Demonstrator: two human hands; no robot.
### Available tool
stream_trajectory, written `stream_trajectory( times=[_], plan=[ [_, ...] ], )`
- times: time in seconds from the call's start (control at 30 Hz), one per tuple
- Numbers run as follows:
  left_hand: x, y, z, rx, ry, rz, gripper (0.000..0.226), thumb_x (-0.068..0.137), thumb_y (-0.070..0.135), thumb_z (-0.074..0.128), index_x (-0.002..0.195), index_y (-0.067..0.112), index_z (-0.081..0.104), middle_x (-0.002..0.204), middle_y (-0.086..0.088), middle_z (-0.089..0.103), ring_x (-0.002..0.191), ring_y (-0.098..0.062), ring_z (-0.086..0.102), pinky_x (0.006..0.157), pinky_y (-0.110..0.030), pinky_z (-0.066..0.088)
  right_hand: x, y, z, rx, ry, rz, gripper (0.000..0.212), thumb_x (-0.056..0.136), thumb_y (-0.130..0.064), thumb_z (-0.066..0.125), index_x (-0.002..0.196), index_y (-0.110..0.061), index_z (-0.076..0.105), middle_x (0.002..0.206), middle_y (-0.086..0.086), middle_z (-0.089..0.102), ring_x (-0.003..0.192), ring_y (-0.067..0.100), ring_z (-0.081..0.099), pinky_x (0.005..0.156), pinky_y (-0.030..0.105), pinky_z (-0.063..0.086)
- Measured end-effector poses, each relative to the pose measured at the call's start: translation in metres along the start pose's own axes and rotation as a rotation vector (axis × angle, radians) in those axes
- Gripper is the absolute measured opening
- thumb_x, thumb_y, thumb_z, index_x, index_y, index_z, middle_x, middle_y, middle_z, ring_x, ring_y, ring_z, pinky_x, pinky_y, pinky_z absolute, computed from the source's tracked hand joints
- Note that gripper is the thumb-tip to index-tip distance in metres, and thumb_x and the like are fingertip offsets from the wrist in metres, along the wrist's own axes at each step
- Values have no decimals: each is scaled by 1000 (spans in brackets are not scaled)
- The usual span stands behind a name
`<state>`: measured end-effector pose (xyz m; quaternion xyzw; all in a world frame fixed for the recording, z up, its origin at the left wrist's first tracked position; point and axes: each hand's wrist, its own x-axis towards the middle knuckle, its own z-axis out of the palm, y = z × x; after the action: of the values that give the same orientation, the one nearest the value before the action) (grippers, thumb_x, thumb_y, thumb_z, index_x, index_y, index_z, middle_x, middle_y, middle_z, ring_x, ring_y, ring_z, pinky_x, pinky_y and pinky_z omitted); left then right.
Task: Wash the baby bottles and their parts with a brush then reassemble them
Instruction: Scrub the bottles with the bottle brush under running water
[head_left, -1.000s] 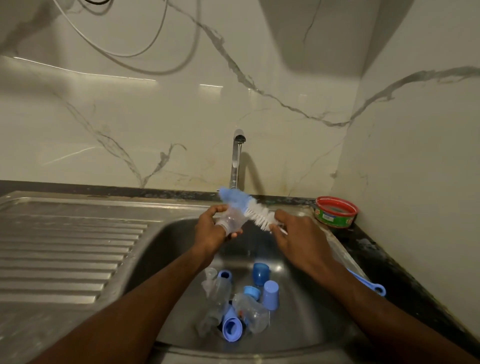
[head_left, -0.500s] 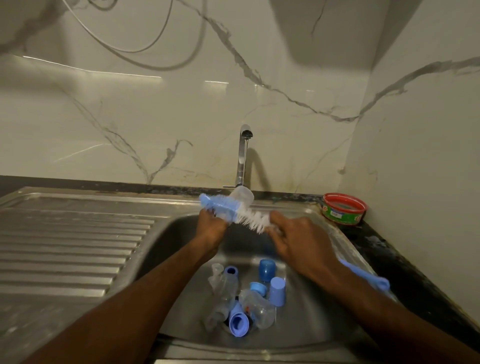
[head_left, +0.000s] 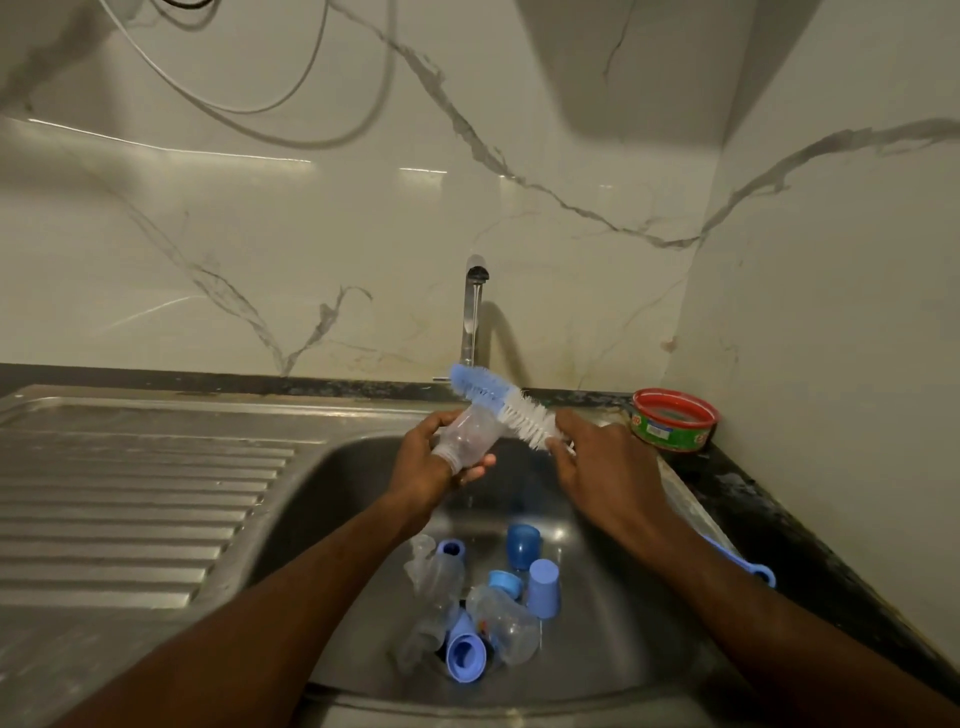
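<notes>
The left hand (head_left: 423, 462) is curled around a clear baby bottle (head_left: 470, 439), thumb on one side and fingers wrapped under it, holding it tilted above the sink (head_left: 332, 499) with its narrow threaded neck toward the palm. The right hand (head_left: 597, 462) grips the brush (head_left: 506, 405) just below the bristles, fingers closed on the stem; the white part of the bristles lies against the bottle's upper end and the blue tip pokes out past it, near the tap (head_left: 471, 312). The long blue handle (head_left: 740, 564) trails back under the right forearm.

The bottle looks like thin, light plastic, stiff enough to keep its shape but likely slick when wet, so the grip round the body near the neck seems the sensible one (a pinch at the rim would let it twist away under the brush). The bristles are soft and will bend; the force should come through the stem.

Down in the basin lie the rest of the parts: another clear bottle (head_left: 511, 623), a blue cap (head_left: 544, 587) standing mouth down, a darker blue cup (head_left: 522, 545), blue collars (head_left: 466, 657) and a clear teat (head_left: 422, 551), all bunched near the drain. These are small and light, and the teat is floppy. A red-rimmed tub (head_left: 672, 428) sits on the tabletop (head_left: 769, 519) in the corner. Most of the washing appears yet to be done.
</notes>
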<state>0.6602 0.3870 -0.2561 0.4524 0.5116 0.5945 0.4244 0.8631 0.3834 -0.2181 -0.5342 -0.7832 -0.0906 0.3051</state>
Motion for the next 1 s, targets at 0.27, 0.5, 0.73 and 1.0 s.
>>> stream_trajectory(
  times=[0.27, 0.5, 0.73, 1.0],
  plan=[
    [3, 4, -13, 108, 77, 81, 31, 93, 7, 69, 124, 7, 65, 111, -11, 73, 96, -22, 73, 89, -43, 61, 1, 2, 3, 31, 26, -25, 26, 100, -41, 55, 123, -32, 63, 103, 0, 72, 86, 17, 64, 69, 29, 44],
    [11, -3, -18, 127, 241, 37, 36, 98, 11, 64, 131, 7, 53, 116, -10, 64, 105, -23, 64, 82, -27, 53, -14, -5, 8, 135, -117, -222, 19, 99, -49, 49, 114, -39, 55, 93, -7, 70, 74, 10, 62, 68, 33, 56],
    [5, 0, -8, 39, 140, 102, 35, 97, 19, 66, 131, 13, 63, 117, -5, 70, 109, -21, 66, 89, -34, 57, -1, 4, 4, 51, -8, -74, 29, 100, -45, 54, 124, -31, 63, 108, -1, 72, 85, 12, 64, 69, 24, 50],
    [9, -4, -11, 163, 96, 113, 30, 93, 6, 69, 122, 14, 71, 120, -4, 70, 113, -21, 66, 90, -35, 59, 4, 19, 11, -51, -17, -35, 26, 98, -43, 55, 118, -29, 63, 104, 2, 72, 87, 21, 65, 69, 34, 51]
  ],
)
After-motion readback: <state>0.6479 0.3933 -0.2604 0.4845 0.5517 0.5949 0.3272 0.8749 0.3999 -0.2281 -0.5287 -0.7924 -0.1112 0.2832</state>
